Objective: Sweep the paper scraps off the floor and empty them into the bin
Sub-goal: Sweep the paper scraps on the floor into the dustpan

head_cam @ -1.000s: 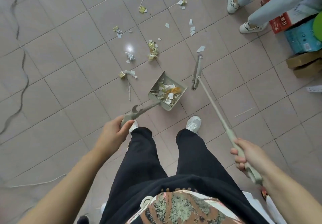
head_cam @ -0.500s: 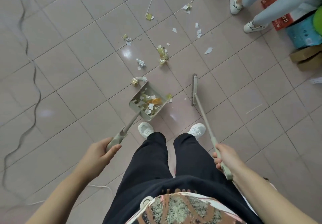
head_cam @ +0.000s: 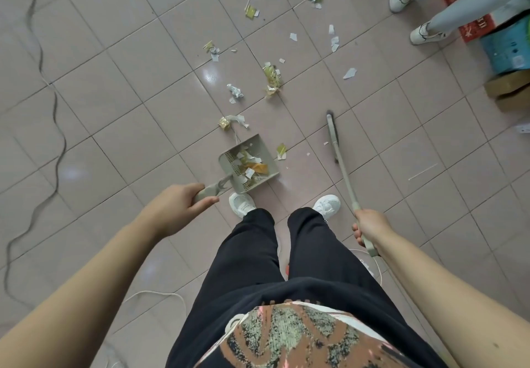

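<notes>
Gripping the dustpan (head_cam: 228, 160) handle, the left hand (head_cam: 183, 204) holds the grey plastic, square-walled pan ahead of the shoes (head_cam: 242, 204), mouth pointing away. Torn white and gold scraps (head_cam: 272, 76) lie inside and on the glossy tiled floor (head_cam: 114, 109) beyond. The right hand (head_cam: 370, 227) clamps the broom (head_cam: 345, 178) shaft, long axis running forward.

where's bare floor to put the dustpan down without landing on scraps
Bare tiles lie left of the grey plastic dustpan, up to the black cable. More lie right of the long grey broom, before the brown cardboard boxes, bar one thin white stick. Crowded: ahead of the dustpan, where white and gold paper scraps are strewn.
</notes>
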